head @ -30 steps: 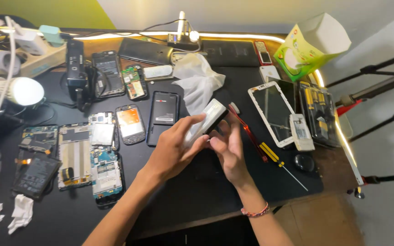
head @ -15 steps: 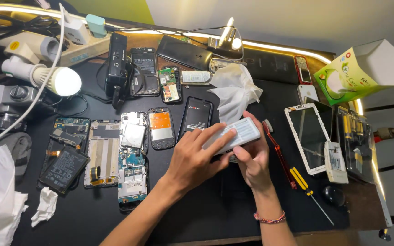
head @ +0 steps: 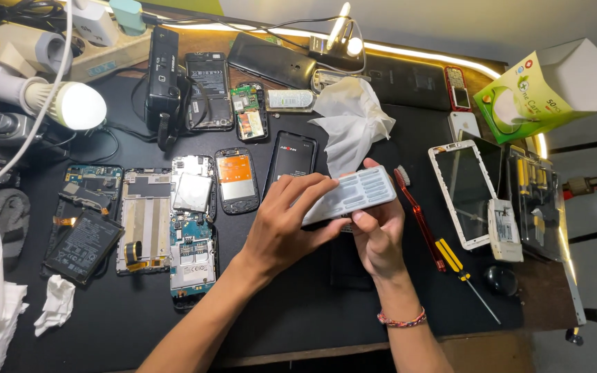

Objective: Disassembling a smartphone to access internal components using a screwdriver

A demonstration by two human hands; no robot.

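Overhead, both hands grip a white slotted keypad panel [head: 351, 195] above the middle of the black work mat [head: 298, 318]: left hand [head: 286, 222] closed on its near end, right hand [head: 378, 238] pinching underneath. Dismantled phones [head: 174, 214] crowd the mat's left side; a lit bulb [head: 77, 106] glows at its far left corner.

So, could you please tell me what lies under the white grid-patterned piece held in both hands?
Under the white grid-patterned piece, a small dark part peeks out beside the right hand; below lies the black mat. The hands hide the rest.
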